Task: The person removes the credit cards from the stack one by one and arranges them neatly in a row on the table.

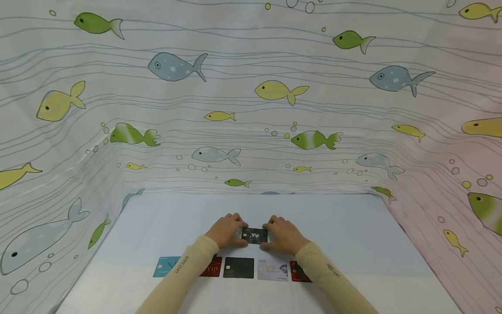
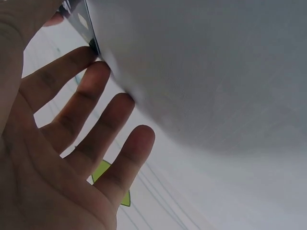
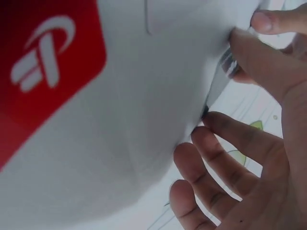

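Observation:
A black bank-style card (image 1: 255, 235) printed "Vip" lies flat on the white table, its face up. My left hand (image 1: 226, 232) pinches its left side, thumb at the lower corner and index finger at the upper one. On the opposite side, my right hand (image 1: 285, 235) pinches it the same way. The left wrist view has the card's edge (image 2: 80, 21) at the index fingertip, the other fingers spread out. From the right wrist, the card (image 3: 216, 88) shows as a thin sliver between index finger and thumb.
Nearer the body lies a row of cards: light blue (image 1: 162, 267), red (image 1: 211, 267), dark (image 1: 239, 268), silver (image 1: 272, 270) and another red (image 1: 300, 272). Forearms cover parts of the outer ones. A fish-patterned curtain (image 1: 251, 144) surrounds the table (image 1: 337, 218).

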`<action>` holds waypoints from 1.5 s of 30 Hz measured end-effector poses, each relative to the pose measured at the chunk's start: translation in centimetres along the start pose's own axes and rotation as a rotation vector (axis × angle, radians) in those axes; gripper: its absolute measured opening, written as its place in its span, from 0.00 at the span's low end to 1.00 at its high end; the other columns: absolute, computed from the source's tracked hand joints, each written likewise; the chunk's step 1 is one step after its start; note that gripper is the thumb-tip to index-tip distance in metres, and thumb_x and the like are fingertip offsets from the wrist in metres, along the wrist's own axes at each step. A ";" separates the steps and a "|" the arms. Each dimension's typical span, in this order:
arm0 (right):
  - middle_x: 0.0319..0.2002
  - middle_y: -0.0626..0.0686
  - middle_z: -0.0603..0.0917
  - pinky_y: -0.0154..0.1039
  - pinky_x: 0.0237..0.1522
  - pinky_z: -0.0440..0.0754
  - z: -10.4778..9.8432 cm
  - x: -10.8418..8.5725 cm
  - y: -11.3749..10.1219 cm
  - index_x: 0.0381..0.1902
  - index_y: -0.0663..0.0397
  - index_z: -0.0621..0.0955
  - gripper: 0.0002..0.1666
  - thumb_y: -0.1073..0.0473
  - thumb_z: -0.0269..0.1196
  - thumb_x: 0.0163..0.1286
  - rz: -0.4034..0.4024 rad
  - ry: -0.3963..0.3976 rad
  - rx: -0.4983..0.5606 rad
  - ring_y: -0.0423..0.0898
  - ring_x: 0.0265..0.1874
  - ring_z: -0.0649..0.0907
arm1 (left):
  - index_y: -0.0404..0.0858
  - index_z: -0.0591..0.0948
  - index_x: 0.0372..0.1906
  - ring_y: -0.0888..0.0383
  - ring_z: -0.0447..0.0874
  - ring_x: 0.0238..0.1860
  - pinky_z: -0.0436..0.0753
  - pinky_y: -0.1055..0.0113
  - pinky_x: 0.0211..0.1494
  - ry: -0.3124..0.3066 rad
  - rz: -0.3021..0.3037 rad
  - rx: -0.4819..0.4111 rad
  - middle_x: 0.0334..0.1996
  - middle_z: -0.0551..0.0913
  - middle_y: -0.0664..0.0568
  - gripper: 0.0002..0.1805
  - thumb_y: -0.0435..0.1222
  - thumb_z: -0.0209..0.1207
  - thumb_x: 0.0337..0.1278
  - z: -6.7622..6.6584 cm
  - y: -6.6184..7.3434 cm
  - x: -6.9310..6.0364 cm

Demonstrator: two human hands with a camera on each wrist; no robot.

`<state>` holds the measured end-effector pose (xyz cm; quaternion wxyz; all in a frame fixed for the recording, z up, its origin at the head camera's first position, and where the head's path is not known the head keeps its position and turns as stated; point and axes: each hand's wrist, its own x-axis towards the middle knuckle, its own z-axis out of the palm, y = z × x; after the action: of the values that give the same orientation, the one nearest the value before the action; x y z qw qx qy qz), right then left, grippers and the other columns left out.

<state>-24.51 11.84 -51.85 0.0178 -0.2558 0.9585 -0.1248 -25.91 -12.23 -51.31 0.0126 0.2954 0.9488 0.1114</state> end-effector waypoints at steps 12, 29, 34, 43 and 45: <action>0.46 0.48 0.81 0.49 0.51 0.80 -0.2 0.3 -0.5 0.53 0.49 0.87 0.34 0.35 0.75 0.55 0.011 0.016 -0.011 0.46 0.42 0.81 | 0.43 0.86 0.55 0.54 0.78 0.46 0.80 0.55 0.54 -0.030 -0.001 0.033 0.47 0.80 0.52 0.29 0.56 0.72 0.51 -0.1 0.3 0.1; 0.44 0.48 0.79 0.45 0.49 0.81 -0.3 0.6 -0.4 0.51 0.53 0.84 0.31 0.41 0.77 0.56 -0.002 -0.015 0.084 0.44 0.39 0.78 | 0.42 0.85 0.54 0.53 0.76 0.46 0.79 0.54 0.55 -0.028 -0.002 -0.001 0.48 0.79 0.51 0.28 0.54 0.73 0.51 -0.5 0.5 0.0; 0.44 0.47 0.78 0.44 0.50 0.81 -0.3 0.7 -0.4 0.51 0.52 0.84 0.31 0.40 0.76 0.57 0.009 -0.040 0.089 0.42 0.39 0.77 | 0.42 0.84 0.54 0.53 0.76 0.47 0.79 0.54 0.56 -0.032 0.007 -0.004 0.48 0.79 0.51 0.28 0.53 0.73 0.51 -0.5 0.4 0.0; 0.43 0.46 0.77 0.44 0.49 0.81 -0.2 0.7 -0.1 0.51 0.48 0.83 0.32 0.36 0.76 0.56 -0.009 -0.017 0.035 0.42 0.39 0.77 | 0.44 0.84 0.53 0.54 0.77 0.46 0.79 0.55 0.55 -0.010 0.044 0.037 0.47 0.81 0.52 0.28 0.56 0.73 0.51 -0.2 0.0 0.1; 0.43 0.47 0.78 0.44 0.49 0.81 -0.3 0.7 0.0 0.51 0.48 0.83 0.32 0.36 0.76 0.55 -0.015 -0.009 0.029 0.42 0.38 0.77 | 0.45 0.83 0.53 0.54 0.77 0.46 0.79 0.55 0.54 -0.008 0.049 0.061 0.47 0.81 0.53 0.29 0.56 0.72 0.51 -0.1 0.0 0.2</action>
<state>-25.12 11.56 -51.58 0.0251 -0.2634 0.9545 -0.1379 -26.03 -12.11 -51.20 0.0047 0.3192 0.9442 0.0815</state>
